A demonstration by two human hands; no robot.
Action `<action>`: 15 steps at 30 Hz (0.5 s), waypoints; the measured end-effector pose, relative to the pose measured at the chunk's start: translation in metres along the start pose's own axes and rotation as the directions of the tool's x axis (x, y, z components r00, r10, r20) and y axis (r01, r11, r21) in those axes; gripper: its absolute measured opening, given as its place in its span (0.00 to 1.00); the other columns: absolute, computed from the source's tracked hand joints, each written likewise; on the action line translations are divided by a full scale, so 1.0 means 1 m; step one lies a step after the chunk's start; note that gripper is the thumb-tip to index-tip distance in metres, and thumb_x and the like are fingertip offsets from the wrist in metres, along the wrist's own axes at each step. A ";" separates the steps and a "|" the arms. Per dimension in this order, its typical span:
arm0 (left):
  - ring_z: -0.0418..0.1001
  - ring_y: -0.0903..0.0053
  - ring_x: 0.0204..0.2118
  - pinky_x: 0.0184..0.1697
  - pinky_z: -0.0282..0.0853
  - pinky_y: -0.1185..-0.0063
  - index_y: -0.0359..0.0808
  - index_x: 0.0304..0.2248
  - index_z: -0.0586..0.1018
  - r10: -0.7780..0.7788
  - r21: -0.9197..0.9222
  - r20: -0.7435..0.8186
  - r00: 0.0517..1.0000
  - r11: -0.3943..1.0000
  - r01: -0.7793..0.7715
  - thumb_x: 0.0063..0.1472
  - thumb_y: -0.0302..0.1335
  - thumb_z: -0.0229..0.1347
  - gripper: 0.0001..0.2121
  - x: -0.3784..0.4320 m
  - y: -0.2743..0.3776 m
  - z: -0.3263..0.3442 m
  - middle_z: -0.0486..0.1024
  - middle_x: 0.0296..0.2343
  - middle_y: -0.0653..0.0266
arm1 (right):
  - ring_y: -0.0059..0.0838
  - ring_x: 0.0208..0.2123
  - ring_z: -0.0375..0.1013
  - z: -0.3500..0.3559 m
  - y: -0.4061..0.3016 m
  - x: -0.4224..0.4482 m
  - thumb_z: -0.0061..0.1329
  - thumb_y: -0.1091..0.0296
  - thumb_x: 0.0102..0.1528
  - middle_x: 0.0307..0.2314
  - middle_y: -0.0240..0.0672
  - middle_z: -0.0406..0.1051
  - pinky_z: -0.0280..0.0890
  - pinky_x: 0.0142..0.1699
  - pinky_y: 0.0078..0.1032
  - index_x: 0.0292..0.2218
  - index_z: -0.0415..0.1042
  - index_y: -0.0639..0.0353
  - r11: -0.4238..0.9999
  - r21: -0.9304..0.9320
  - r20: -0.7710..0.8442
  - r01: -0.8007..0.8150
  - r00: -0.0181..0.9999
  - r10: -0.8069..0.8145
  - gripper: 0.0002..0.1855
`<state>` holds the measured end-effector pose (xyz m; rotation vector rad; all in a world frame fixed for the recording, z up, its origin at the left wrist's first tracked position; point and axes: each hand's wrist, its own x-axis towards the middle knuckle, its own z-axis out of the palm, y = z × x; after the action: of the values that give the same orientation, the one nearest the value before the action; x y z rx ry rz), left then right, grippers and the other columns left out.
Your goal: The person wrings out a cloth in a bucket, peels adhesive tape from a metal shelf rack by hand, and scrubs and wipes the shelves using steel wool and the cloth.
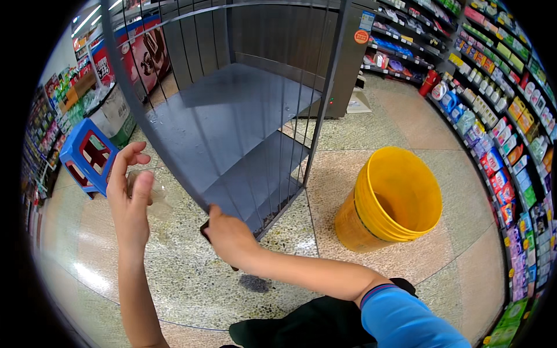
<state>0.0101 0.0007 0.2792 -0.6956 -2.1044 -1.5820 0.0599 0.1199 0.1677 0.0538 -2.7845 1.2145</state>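
Observation:
A grey metal rack (243, 108) with barred sides and solid shelves stands before me, its upper shelf dotted with wet spots. My right hand (230, 239) is at the near corner of the rack, with fingertips against its frame. In that hand is a dark brown thing, mostly hidden under the palm; it may be a cloth. To the left, my left hand (130, 187) is raised with thumb and fingers apart and bent. Behind its thumb shows a blurred translucent thing (160, 202); whether the hand holds it cannot be told.
A yellow bucket (363, 213) stands on the speckled floor right of the rack. On the left is a blue and red plastic stool (82, 143). Stocked store shelves (500, 143) curve along the right, with a red fire extinguisher (429, 82) at their far end. A dark wet patch (254, 283) marks the floor.

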 end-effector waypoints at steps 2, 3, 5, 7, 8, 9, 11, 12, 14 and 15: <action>0.59 0.90 0.21 0.21 0.54 0.90 0.34 0.37 0.69 0.056 0.121 -0.046 0.997 0.991 -0.050 0.51 0.32 0.54 0.15 -0.001 -0.001 0.000 0.66 0.27 0.70 | 0.46 0.26 0.69 0.023 -0.011 0.009 0.41 0.66 0.53 0.22 0.53 0.67 0.63 0.30 0.35 0.47 0.50 0.79 0.996 0.020 0.010 0.088 0.996 -0.089 0.27; 0.60 0.89 0.22 0.22 0.55 0.89 0.33 0.36 0.69 0.110 0.220 -0.091 0.990 0.971 -0.088 0.50 0.28 0.55 0.13 -0.002 -0.005 0.002 0.66 0.27 0.71 | 0.46 0.26 0.69 0.029 -0.010 0.010 0.41 0.66 0.53 0.22 0.53 0.67 0.63 0.30 0.35 0.47 0.50 0.79 0.995 0.035 0.013 0.093 0.996 -0.093 0.27; 0.64 0.84 0.22 0.23 0.59 0.86 0.32 0.32 0.68 0.081 0.272 -0.186 0.979 0.962 -0.028 0.48 0.22 0.54 0.11 0.004 -0.015 0.005 0.67 0.25 0.68 | 0.47 0.28 0.69 0.032 -0.010 0.014 0.41 0.67 0.52 0.23 0.53 0.67 0.63 0.31 0.35 0.51 0.48 0.73 0.972 0.226 0.225 0.062 0.968 -0.114 0.29; 0.66 0.78 0.21 0.25 0.62 0.82 0.31 0.31 0.67 0.324 0.536 -0.264 0.908 0.832 -0.142 0.48 0.22 0.53 0.09 0.011 -0.028 -0.002 0.68 0.22 0.64 | 0.43 0.31 0.69 0.028 0.008 0.014 0.41 0.68 0.51 0.27 0.51 0.69 0.63 0.36 0.32 0.52 0.50 0.62 0.944 0.303 0.202 0.134 0.959 -0.201 0.28; 0.68 0.73 0.22 0.27 0.63 0.80 0.31 0.30 0.67 0.327 0.559 -0.261 0.908 0.818 -0.134 0.49 0.22 0.52 0.09 0.009 -0.032 -0.007 0.68 0.21 0.59 | 0.33 0.32 0.70 0.015 0.017 0.011 0.42 0.69 0.51 0.29 0.47 0.70 0.63 0.38 0.29 0.48 0.60 0.61 0.877 0.479 0.259 0.017 0.953 -0.160 0.21; 0.69 0.72 0.21 0.26 0.64 0.79 0.32 0.31 0.67 0.361 0.599 -0.217 0.907 0.783 -0.168 0.49 0.23 0.52 0.09 0.009 -0.028 -0.012 0.68 0.20 0.60 | 0.35 0.36 0.69 0.009 0.037 0.014 0.43 0.68 0.50 0.32 0.41 0.70 0.62 0.42 0.25 0.38 0.69 0.62 0.830 0.558 0.231 0.025 0.955 -0.184 0.13; 0.70 0.69 0.21 0.25 0.64 0.78 0.32 0.31 0.67 0.289 0.637 -0.174 0.942 0.762 -0.116 0.49 0.24 0.52 0.10 0.005 -0.023 -0.014 0.69 0.19 0.60 | 0.27 0.33 0.69 -0.026 0.070 0.021 0.43 0.70 0.49 0.28 0.37 0.71 0.61 0.41 0.23 0.34 0.71 0.62 0.813 0.581 0.099 -0.015 0.994 -0.053 0.11; 0.70 0.69 0.21 0.25 0.64 0.78 0.32 0.31 0.67 0.283 0.640 -0.186 0.941 0.762 -0.103 0.49 0.24 0.52 0.10 0.007 -0.023 -0.014 0.69 0.19 0.60 | 0.23 0.31 0.68 -0.045 0.090 0.025 0.43 0.71 0.47 0.27 0.34 0.70 0.61 0.39 0.21 0.32 0.71 0.63 0.691 0.723 0.002 -0.013 1.000 0.016 0.09; 0.70 0.67 0.20 0.24 0.64 0.76 0.33 0.32 0.67 0.341 0.635 -0.158 0.927 0.754 -0.168 0.49 0.24 0.52 0.10 0.008 -0.030 -0.018 0.69 0.19 0.60 | 0.21 0.27 0.65 -0.081 0.112 0.027 0.43 0.73 0.45 0.24 0.31 0.68 0.60 0.37 0.18 0.30 0.70 0.62 0.537 0.841 -0.226 0.065 0.944 0.241 0.08; 0.70 0.67 0.20 0.24 0.64 0.76 0.33 0.32 0.67 0.332 0.650 -0.172 0.927 0.746 -0.147 0.49 0.24 0.52 0.10 0.007 -0.034 -0.022 0.69 0.19 0.60 | 0.21 0.26 0.64 -0.099 0.109 0.025 0.43 0.73 0.45 0.23 0.28 0.66 0.59 0.36 0.17 0.32 0.68 0.59 0.575 0.799 -0.394 0.177 0.875 0.279 0.09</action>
<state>-0.0151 -0.0268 0.2637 -0.4454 -2.0378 -0.6955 0.0348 0.2668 0.1579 -0.2387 -1.5893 2.0882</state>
